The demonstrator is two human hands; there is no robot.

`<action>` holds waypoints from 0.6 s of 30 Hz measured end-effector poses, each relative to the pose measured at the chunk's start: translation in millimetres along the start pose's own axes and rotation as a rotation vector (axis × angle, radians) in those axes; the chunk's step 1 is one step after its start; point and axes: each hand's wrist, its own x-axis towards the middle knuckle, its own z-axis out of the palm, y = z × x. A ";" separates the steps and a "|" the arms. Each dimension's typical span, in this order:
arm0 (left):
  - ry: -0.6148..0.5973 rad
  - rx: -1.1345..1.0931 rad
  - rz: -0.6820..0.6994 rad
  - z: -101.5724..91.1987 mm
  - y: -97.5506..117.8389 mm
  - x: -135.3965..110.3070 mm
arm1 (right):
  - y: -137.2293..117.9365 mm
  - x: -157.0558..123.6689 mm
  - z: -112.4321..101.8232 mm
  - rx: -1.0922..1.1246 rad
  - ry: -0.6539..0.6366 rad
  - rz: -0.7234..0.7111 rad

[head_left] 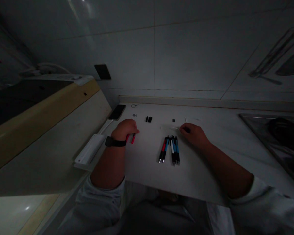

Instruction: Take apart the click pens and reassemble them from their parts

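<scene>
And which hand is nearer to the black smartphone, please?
Left. The left hand is just in front of the black smartphone, slightly right; the right hand is much farther right, past the click pens.

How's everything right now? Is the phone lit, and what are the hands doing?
Left hand: curled, can't tell if gripping
Red pieces: by the left fingers
Right hand: closed on the thin white stick
Phone: flat, screen dark
Watch: worn, face dark
Pens: lying in two bunches
Small black pieces: lying together
</scene>
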 end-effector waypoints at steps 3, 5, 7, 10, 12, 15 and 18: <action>0.007 -0.026 0.006 2.1 -1.5 1.5 | 0.7 0.1 0.8 0.004 -0.001 0.008; 0.007 -0.049 0.008 3.3 -4.0 2.2 | 1.4 0.3 1.4 0.001 0.003 0.007; -0.003 -0.068 -0.010 3.6 -6.8 2.5 | 1.7 0.7 1.7 0.000 0.004 0.005; -0.046 -0.082 -0.057 1.9 -10.2 1.7 | 0.7 1.0 1.2 0.018 -0.002 0.003; -0.056 -0.073 -0.086 0.1 -11.7 1.0 | -1.0 1.0 0.5 0.035 0.008 0.012; -0.038 -0.023 -0.113 -1.8 -14.0 1.0 | -3.9 0.7 -0.5 0.071 0.029 0.038; -0.036 0.019 -0.117 -2.5 -18.1 1.6 | -5.7 0.4 -0.6 0.127 0.043 0.061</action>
